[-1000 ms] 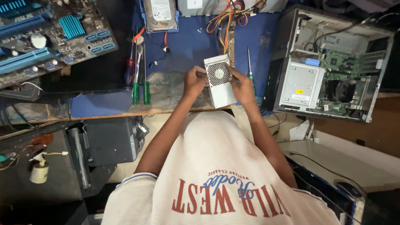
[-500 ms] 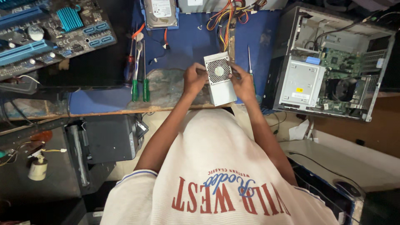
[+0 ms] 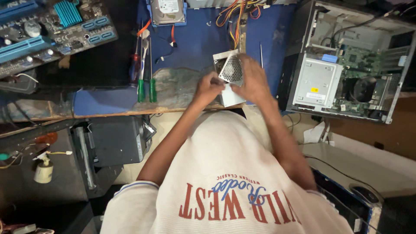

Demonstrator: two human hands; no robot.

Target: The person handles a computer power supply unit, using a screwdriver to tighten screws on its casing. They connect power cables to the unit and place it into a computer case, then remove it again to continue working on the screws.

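A grey metal power supply box (image 3: 229, 69) with a round fan grille sits on the blue table mat, its bundle of coloured wires (image 3: 236, 17) running toward the top. My left hand (image 3: 208, 88) grips its near left edge. My right hand (image 3: 253, 80) lies over its right side and top, covering part of the grille. Both hands hold the box near the table's front edge.
An open computer case (image 3: 346, 65) stands to the right. Green and red screwdrivers (image 3: 145, 73) lie left of the box. A hard drive (image 3: 168, 11) rests at the top, a blue motherboard (image 3: 47, 30) at upper left. A thin metal rod (image 3: 261, 54) lies right of the box.
My right hand has slid from the box's right side onto its top, over the fan grille. The left hand has shifted down along the near left edge.
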